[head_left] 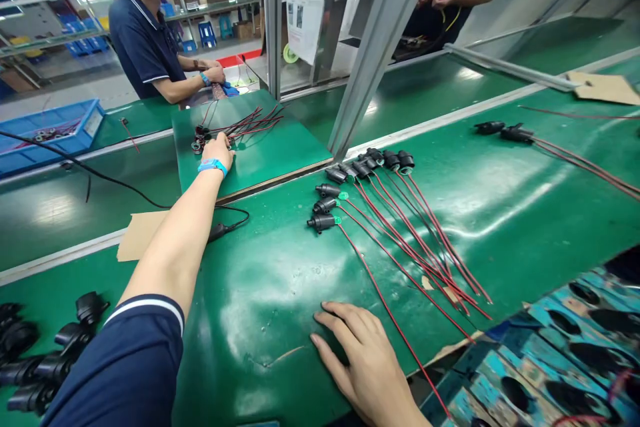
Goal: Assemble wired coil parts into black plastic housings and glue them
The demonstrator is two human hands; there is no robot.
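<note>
My left hand (219,149), with a blue wristband, is stretched far forward onto a raised green board (280,147). Its fingers are closed over a bundle of black sockets with red and black wires (240,125). My right hand (360,353) lies flat and open on the green belt (260,280) near me, fingers spread, holding nothing. A thin red wire runs just to its right. Several black sockets with red wires (370,167) lie in a row on the belt beyond it.
A person in a dark polo works across the belt at the back left. Another person's hands hold a yellow cable (445,0) at the back right. Loose black sockets (45,353) lie at the near left. A blue bin (50,130) and a teal tray (560,347) flank the belt.
</note>
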